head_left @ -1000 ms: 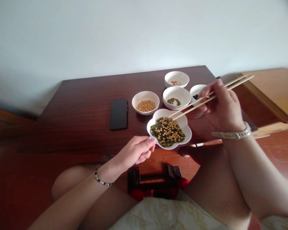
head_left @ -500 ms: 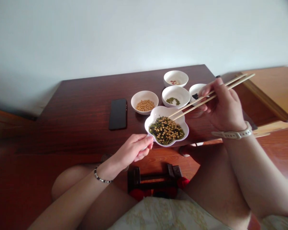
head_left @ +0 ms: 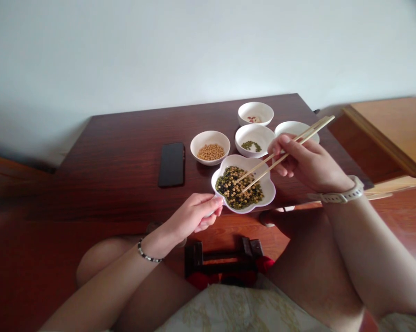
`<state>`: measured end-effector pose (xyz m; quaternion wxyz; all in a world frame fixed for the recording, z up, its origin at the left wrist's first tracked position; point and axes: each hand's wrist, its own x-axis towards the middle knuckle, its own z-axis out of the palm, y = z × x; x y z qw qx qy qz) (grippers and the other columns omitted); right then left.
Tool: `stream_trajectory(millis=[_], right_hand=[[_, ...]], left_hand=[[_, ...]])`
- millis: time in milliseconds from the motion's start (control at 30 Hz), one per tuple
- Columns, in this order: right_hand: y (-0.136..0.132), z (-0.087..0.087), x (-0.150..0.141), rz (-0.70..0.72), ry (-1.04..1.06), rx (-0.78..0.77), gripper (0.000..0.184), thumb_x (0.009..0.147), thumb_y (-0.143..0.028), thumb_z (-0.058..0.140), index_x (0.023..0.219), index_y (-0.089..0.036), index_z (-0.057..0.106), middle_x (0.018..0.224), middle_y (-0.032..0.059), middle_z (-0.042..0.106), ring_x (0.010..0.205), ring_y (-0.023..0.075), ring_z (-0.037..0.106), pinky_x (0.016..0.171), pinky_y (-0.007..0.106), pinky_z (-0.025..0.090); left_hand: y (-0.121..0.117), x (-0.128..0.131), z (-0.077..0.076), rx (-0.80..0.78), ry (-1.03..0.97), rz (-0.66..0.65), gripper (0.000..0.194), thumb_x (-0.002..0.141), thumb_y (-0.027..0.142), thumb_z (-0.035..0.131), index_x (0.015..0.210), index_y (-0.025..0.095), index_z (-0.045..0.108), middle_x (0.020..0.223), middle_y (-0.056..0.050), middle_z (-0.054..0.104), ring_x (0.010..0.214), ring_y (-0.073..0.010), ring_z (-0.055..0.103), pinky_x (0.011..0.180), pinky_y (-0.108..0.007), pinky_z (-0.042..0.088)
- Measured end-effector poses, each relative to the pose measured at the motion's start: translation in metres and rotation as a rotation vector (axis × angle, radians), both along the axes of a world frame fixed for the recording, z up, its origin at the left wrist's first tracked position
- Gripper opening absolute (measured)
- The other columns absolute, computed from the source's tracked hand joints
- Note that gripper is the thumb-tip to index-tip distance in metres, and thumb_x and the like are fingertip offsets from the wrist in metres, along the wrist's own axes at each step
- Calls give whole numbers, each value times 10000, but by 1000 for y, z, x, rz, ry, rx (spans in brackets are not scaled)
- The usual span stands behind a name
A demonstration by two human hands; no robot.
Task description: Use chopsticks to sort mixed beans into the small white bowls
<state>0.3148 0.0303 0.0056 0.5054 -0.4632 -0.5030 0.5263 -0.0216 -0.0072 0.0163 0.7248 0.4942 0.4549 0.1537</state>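
The flower-shaped bowl (head_left: pixel 268 186) is at the near edge of the table (head_left: pixel 125 152), over toward the right side, and I can't tell if its bottom sits on the wood. The left hand (head_left: pixel 201 213) is closed on the bowl's little handle. The right hand (head_left: pixel 315 163) is gripping two chopsticks (head_left: pixel 259 177), and their tips are a bit apart, down at the mixed beans (head_left: pixel 242 200). Those beans are yellow, green and dark, all jumbled up, so it looks like a lot is left to do. Four round bowls are set out too. The yellow bean bowl (head_left: pixel 211 137) has a good heap in it, the green bean bowl (head_left: pixel 251 133) has just a small patch, and the back bowl (head_left: pixel 255 109), close to the far edge, has a few red and pale bits. The right hand covers part of the side bowl (head_left: pixel 294 127) near the right edge, so I can't see what is in it. It seems some is done, but not nearly all. The round bowls and the flower bowl are bunched close, so there is little room between them. The phone (head_left: pixel 171 164) lies left of the yellow beans, and from there to the left edge there is lots of open wood. The near edge is the tricky one, because a bump there could spill beans.
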Motion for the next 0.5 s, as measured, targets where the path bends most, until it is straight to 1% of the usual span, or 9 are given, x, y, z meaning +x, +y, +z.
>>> stream_trajectory(millis=[100, 267, 400, 500], right_hand=[[3, -5, -2, 13, -13, -6, 619, 1066, -844, 1014, 940, -262, 844, 700, 1, 679, 559, 157, 590, 496, 296, 497], [6, -12, -5, -10, -36, 29, 641, 1066, -860, 1010, 936, -255, 845, 686, -4, 690, 560, 140, 595, 500, 262, 509], [5, -12, -6, -24, -53, 29, 655, 1061, -868, 1008, 916, -254, 832, 693, 9, 726, 562, 148, 621, 514, 266, 552], [1, -10, -9, -38, -52, 32, 668, 1047, -887, 1008, 903, -258, 836, 663, 14, 722, 553, 161, 631, 515, 278, 574]], left_hand=[[2, -2, 0, 2, 7, -1, 629, 1147, 778, 859, 846, 271, 639, 630, 57, 416, 574, -126, 260, 569, -302, 153], [4, -4, 0, -21, -2, -26, 595, 1170, 725, 859, 872, 257, 644, 627, 63, 453, 582, -116, 268, 561, -291, 156], [2, -4, 1, -7, 8, -16, 575, 1184, 690, 842, 900, 239, 628, 629, 85, 447, 592, -105, 277, 582, -287, 157], [1, -5, 2, 9, 12, -1, 561, 1182, 659, 846, 908, 220, 630, 640, 100, 432, 594, -88, 280, 620, -288, 171]])
